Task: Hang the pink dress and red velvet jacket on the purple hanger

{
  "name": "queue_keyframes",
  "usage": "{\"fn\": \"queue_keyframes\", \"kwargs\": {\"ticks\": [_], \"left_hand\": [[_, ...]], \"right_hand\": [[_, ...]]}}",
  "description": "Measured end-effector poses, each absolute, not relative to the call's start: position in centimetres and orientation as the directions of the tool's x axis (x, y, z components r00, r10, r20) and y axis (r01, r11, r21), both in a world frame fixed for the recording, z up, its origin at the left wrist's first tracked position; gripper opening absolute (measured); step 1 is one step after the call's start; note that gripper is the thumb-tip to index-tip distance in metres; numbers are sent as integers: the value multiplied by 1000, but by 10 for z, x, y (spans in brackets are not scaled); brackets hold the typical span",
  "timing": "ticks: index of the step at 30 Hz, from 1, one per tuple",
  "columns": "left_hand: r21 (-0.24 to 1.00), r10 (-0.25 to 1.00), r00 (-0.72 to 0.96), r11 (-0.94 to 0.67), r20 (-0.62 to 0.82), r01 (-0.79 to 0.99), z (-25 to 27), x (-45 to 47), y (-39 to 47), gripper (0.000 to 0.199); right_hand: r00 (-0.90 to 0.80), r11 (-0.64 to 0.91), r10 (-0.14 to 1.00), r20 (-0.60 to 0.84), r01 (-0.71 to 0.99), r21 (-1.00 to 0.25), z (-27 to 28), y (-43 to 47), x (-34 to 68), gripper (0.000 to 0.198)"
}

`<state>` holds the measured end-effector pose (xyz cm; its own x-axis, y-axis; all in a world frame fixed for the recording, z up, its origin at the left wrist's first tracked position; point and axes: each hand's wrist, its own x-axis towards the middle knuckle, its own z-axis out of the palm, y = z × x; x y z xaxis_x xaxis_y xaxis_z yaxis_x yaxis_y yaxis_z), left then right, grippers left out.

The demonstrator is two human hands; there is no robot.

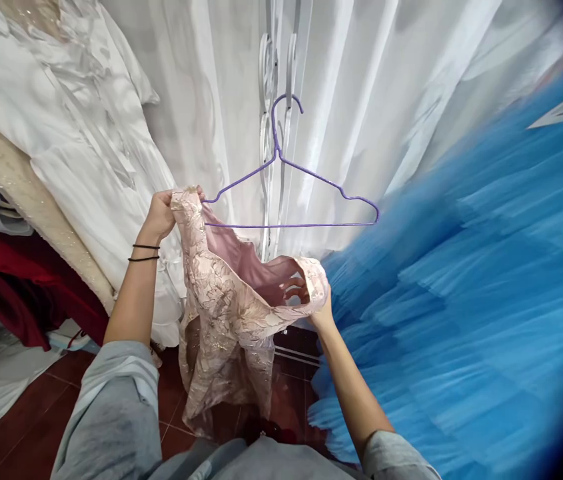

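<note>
A pale pink dress (218, 287) with a gold leaf-like pattern hangs between my two hands. My left hand (164, 210) grips its left shoulder strap, at the left end of a purple hanger (311, 173). That end of the hanger is covered by the strap. The hanger's hook rests on a white metal rack, and its right end is bare. Lower down, my right hand (314, 300) is closed around the other strap, with fingers showing through the armhole. The mauve lining shows at the open neckline between the straps.
White gowns (86, 100) hang at the left, beside a cream beaded garment (26, 187) and dark red fabric (26, 287). A large blue tulle dress (486, 287) fills the right side. White curtains (361, 80) stand behind the rack. Reddish-brown tiles (176, 410) cover the floor.
</note>
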<state>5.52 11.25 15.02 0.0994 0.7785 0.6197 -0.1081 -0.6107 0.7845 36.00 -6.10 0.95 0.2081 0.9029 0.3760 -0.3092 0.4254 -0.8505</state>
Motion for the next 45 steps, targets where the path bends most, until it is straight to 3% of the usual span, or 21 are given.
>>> {"fn": "queue_keyframes", "kwargs": {"ticks": [3, 7, 10, 14, 17, 20, 23, 27, 31, 33, 35, 39, 41, 43, 45], "left_hand": [[792, 789, 221, -602, 573, 98, 167, 72, 97, 29], [775, 829, 156, -558, 536, 297, 174, 94, 82, 22], [691, 778, 63, -589, 625, 418, 168, 101, 73, 31], [522, 646, 17, -632, 763, 573, 157, 100, 65, 33], [457, 574, -13, -639, 819, 619, 152, 97, 65, 20], [477, 565, -29, -667, 825, 572, 149, 96, 70, 8], [478, 555, -15, -701, 831, 530, 148, 95, 74, 19], [433, 518, 29, -743, 855, 511, 148, 92, 75, 20], [278, 448, 192, -780, 873, 560, 143, 88, 73, 22], [244, 456, 248, -775, 855, 583, 142, 85, 73, 25], [288, 513, 270, -763, 815, 579, 143, 82, 73, 31], [516, 678, 380, -730, 629, 447, 153, 81, 73, 58], [588, 732, 382, -681, 564, 437, 160, 85, 74, 54], [529, 728, 349, -675, 590, 515, 165, 90, 76, 46], [432, 686, 345, -693, 640, 577, 166, 92, 80, 42]], "right_hand": [[273, 486, 870, 410, -334, -808, 16, -69, 381, 29], [396, 520, 826, 402, -257, -815, 22, -76, 404, 20], [465, 515, 809, 359, -267, -815, 22, -71, 421, 18], [547, 552, 780, 304, -372, -746, 24, -45, 458, 37], [561, 608, 733, 383, -289, -739, 38, -23, 494, 44], [530, 683, 648, 548, -85, -726, 66, -2, 523, 43], [459, 742, 566, 684, 78, -666, 105, 19, 539, 40], [239, 723, 627, 742, 175, -668, 155, 35, 538, 31], [-56, 560, 782, 621, 500, -661, 183, 31, 522, 24], [-74, 473, 830, 552, 617, -629, 188, 27, 515, 26], [-43, 410, 841, 539, 701, -583, 191, 22, 511, 28], [-14, 253, 871, 491, 869, -424, 201, 8, 509, 21], [3, 162, 901, 435, 925, -343, 207, 1, 510, 11], [-28, 153, 916, 401, 947, -283, 211, -4, 512, 4], [-130, 258, 906, 403, 924, -281, 211, -8, 516, 10]]}}
